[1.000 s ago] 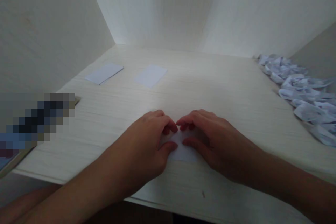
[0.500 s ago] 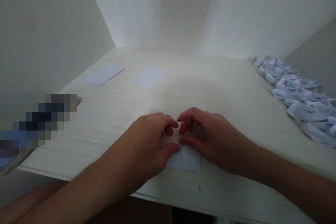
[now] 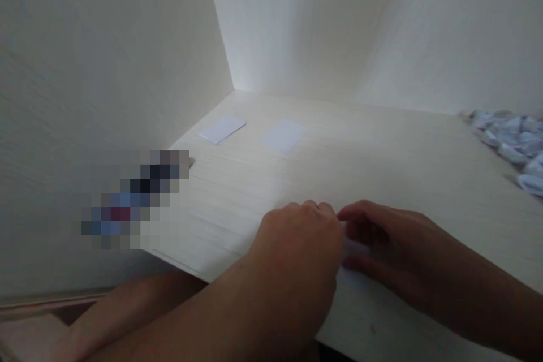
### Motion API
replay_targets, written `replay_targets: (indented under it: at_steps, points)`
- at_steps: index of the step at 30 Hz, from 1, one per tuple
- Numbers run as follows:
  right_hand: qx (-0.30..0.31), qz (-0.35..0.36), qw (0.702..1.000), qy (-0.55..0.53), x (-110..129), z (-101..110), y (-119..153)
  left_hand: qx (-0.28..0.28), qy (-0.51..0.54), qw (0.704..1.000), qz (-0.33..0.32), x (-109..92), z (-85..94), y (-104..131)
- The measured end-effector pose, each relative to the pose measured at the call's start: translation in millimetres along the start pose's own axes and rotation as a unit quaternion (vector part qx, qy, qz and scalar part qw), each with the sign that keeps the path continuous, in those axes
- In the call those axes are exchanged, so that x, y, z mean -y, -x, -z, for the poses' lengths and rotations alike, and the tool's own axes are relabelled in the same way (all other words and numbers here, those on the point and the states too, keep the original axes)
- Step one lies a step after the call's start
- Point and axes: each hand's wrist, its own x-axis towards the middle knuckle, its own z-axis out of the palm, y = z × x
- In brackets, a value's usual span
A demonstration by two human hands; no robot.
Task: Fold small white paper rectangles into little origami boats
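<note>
A small white sheet of paper point(image 3: 355, 250) is at the table's near side, mostly covered by both hands. My left hand point(image 3: 301, 260) is closed at its left end, knuckles up; its fingertips are hidden behind the back of the hand. From the right, my right hand point(image 3: 403, 254) curves around the same paper, thumb low and index finger above, with the tips close to the left hand. The paper's outline is blurred, so I cannot tell how it is folded.
Toward the back left of the table point(image 3: 237, 181) lie a stack of white paper point(image 3: 223, 129) and a flat white sheet point(image 3: 283, 136). A heap of folded white paper pieces point(image 3: 515, 138) sits at the right. Walls rise behind and at left, beside a pixelated patch.
The view has turned left, so everything appears shifted right. My left hand has rolled over and its fingers have closed at the paper, which shows less now.
</note>
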Motion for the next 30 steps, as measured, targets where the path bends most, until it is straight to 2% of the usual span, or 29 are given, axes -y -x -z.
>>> replay_targets:
  at_steps: [3,4,12,17,19,20,23,25,27,30]
  points:
    - [0.037,-0.058,0.997,-0.024,4.5,-0.6,-2.7,-0.012,0.053,0.998,-0.022,5.5,0.4,0.8]
    - [0.028,-0.066,0.997,-0.038,5.7,0.0,-4.3,-0.016,0.077,0.997,-0.025,7.5,0.2,0.7]
    - [-0.100,-0.036,0.990,-0.088,6.0,8.4,-11.4,-0.068,0.248,0.966,-0.003,15.1,-8.8,-4.7]
    - [-0.198,-0.015,0.977,-0.084,6.4,7.8,-11.4,-0.071,0.373,0.925,0.024,19.9,-15.8,-11.9]
    - [-0.196,-0.023,0.977,-0.086,4.6,7.3,-12.8,-0.069,0.403,0.912,0.033,22.7,-16.8,-14.0]
    - [-0.175,-0.034,0.980,-0.085,3.5,7.2,-13.6,-0.068,0.410,0.909,0.037,24.1,-17.1,-14.6]
    - [-0.084,-0.072,0.991,-0.077,0.5,7.6,-14.7,-0.073,0.396,0.914,0.045,27.4,-18.9,-13.9]
    - [-0.058,-0.083,0.993,-0.067,-0.8,7.4,-14.0,-0.090,0.351,0.931,0.032,28.3,-21.5,-11.6]
    - [-0.068,-0.073,0.994,-0.045,-1.6,5.7,-12.7,-0.116,0.288,0.950,-0.002,28.1,-25.4,-7.9]
    - [-0.096,-0.032,0.995,0.003,-1.8,0.5,-10.3,-0.152,0.188,0.966,-0.093,27.1,-31.9,-1.3]
